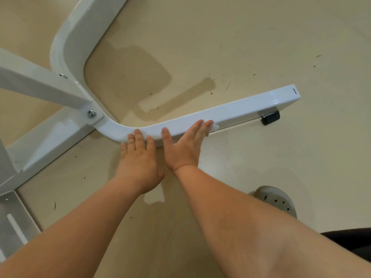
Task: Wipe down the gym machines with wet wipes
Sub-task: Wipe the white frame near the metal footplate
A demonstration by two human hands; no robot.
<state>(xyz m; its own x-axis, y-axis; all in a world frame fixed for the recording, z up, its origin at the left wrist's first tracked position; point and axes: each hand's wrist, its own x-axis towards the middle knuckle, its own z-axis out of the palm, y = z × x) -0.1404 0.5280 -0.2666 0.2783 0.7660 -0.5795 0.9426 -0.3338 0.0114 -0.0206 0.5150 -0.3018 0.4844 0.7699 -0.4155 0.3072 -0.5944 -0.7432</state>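
Observation:
A white metal base bar (241, 109) of a gym machine lies low over the beige floor and curves toward a bolted joint (91, 113) at the left. My right hand (185, 146) presses a white wet wipe (214, 127) flat against the near side of the bar with straight fingers; only the wipe's edge shows past the fingertips. Beside it, my left hand (139, 157) rests with straight fingers on the bar's curved part.
More white frame tubes (66, 49) run off to the upper left, and a slotted bracket (12, 223) sits at the lower left. A black rubber foot (270, 117) sticks out under the bar's right end. A grey perforated shoe (277, 199) stands on the floor at right.

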